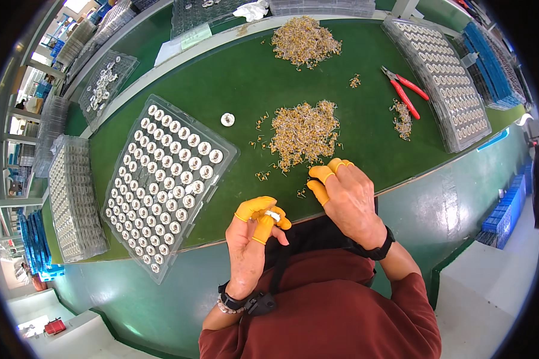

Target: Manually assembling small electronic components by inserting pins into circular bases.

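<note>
The near pile of wire clips (305, 131) lies on the green surface (365, 131). Nearer the person and to the pile's left, the left hand (247, 239) has its yellow-covered fingertips closed around a small white piece (273, 216), probably a pinch to stop so slight a thing slipping. The right hand (350, 197) is at the pile's near right edge, fingers bent and close together; whether they grip a clip I cannot tell. The pile seems placed there for a short reach.

Left of the pile, a clear tray (230, 153) holds white discs in rows, apparently to stop them rolling or mixing; a lone disc (227, 119) lies between tray and pile. Loose clips (301, 193) just in front of the pile could get brushed by either hand. Beyond the pile is a second pile (305, 40). To its right lie red-handled cutters (405, 99) beside a small heap (402, 122), with stacked trays (455, 143) farther right, bounding that side.
</note>
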Demonstrator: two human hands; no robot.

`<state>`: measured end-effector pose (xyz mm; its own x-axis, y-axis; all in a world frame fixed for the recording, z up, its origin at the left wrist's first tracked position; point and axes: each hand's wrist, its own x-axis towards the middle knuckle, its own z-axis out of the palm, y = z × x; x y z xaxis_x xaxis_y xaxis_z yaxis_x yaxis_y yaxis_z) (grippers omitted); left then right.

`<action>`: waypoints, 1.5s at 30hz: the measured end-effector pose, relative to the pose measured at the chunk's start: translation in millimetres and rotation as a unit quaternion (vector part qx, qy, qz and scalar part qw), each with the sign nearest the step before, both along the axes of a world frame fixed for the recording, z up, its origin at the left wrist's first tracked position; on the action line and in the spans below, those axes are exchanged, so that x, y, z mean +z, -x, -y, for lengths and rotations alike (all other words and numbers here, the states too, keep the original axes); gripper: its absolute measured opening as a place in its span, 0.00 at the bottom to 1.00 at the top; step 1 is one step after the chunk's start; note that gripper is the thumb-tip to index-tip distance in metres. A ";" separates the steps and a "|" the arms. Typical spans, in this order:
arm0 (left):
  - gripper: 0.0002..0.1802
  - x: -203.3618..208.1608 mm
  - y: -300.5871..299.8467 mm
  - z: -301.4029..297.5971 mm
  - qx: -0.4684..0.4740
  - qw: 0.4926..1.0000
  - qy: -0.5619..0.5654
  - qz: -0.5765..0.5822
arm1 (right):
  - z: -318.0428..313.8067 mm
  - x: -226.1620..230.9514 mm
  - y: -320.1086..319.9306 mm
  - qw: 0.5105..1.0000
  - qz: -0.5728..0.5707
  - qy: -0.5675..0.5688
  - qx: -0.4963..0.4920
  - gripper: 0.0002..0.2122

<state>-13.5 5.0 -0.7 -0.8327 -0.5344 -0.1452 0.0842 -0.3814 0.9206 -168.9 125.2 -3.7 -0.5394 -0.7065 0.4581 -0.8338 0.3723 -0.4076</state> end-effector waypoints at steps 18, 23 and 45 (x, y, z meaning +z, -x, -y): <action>0.11 -6.6 -1.9 -5.8 -0.048 0.996 -0.071 0.024 | -6.5 7.1 -26.4 0.903 0.376 0.153 0.139 0.09; 0.12 -5.1 -2.0 -6.5 -0.050 0.996 -0.074 0.011 | -5.1 7.1 -30.4 0.908 0.364 0.158 0.136 0.09; 0.10 -7.5 3.7 -9.1 -0.043 0.959 0.280 0.020 | -15.1 -2.4 -27.8 0.915 0.334 0.152 0.169 0.12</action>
